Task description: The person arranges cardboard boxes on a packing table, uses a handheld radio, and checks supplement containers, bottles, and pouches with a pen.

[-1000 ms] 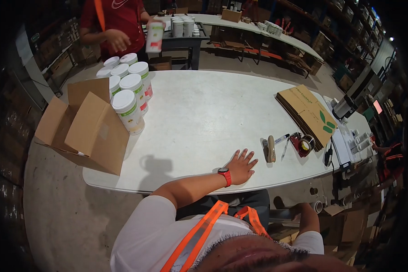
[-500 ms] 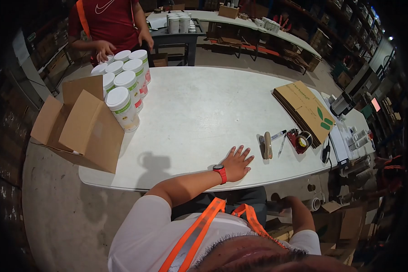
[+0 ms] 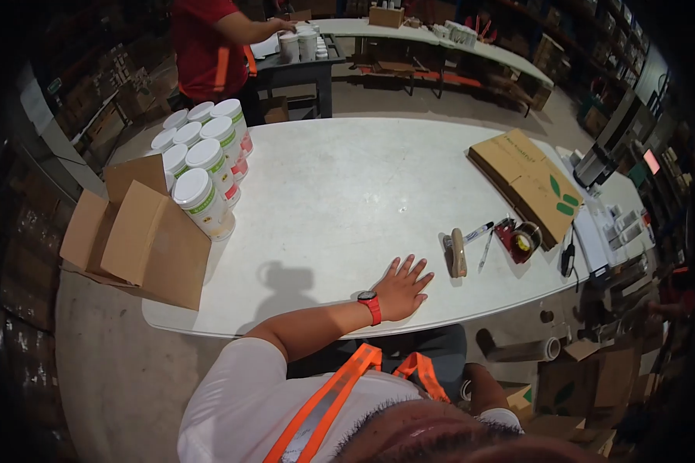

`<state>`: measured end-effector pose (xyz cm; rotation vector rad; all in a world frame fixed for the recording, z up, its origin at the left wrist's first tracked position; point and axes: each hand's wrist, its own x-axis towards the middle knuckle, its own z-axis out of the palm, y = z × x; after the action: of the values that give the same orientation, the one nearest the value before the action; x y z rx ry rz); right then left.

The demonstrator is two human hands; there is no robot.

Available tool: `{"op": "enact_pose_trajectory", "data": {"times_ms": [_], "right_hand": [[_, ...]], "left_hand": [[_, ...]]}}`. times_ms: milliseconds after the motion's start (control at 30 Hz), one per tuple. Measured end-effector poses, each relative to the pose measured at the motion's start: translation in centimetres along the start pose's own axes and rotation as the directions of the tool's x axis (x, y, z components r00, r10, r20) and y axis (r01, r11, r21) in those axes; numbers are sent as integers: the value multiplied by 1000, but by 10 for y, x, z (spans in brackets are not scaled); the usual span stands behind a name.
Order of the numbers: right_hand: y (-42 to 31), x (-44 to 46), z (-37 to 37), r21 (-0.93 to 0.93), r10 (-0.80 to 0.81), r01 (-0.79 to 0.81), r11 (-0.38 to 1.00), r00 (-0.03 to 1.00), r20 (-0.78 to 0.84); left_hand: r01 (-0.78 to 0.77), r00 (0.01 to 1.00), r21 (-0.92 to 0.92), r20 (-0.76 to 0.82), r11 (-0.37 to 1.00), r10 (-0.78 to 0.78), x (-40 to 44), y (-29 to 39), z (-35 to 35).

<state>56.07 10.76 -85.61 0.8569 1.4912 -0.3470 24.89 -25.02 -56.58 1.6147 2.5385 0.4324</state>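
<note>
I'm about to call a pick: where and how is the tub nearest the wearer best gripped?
Probably around the nearest tub, just below its lid, coming from the near right: it stands upright with its rounded side exposed there, while the cardboard box crowds its left and other tubs stand behind.

The white table carries a tape gun; left of it lie pens, a tan tool and, farther off, the left hand, palm down. Behind the tape gun are stacked flat cartons; well to its left, tubs and an open box.
</note>
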Motion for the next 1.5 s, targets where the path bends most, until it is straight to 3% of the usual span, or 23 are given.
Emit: {"op": "enact_pose_trajectory", "data": {"times_ms": [533,900,1267,1500], "right_hand": [[8,-35,18,353,-151,114,929,985,78],[26,-75,92,781,-314,86,619,938,146],[30,-98,103,900,-356,60,433,928,109],[43,-113,58,939,-298,74,335,954,32]], "left_hand": [[-1,1000,13,-22,1000,2,2,-2,4],[-11,998,10,-57,1000,12,1,-1,7],[-9,999,14,-50,1000,10,1,-3,6],[-15,998,4,-58,1000,15,0,-3,7]]}}
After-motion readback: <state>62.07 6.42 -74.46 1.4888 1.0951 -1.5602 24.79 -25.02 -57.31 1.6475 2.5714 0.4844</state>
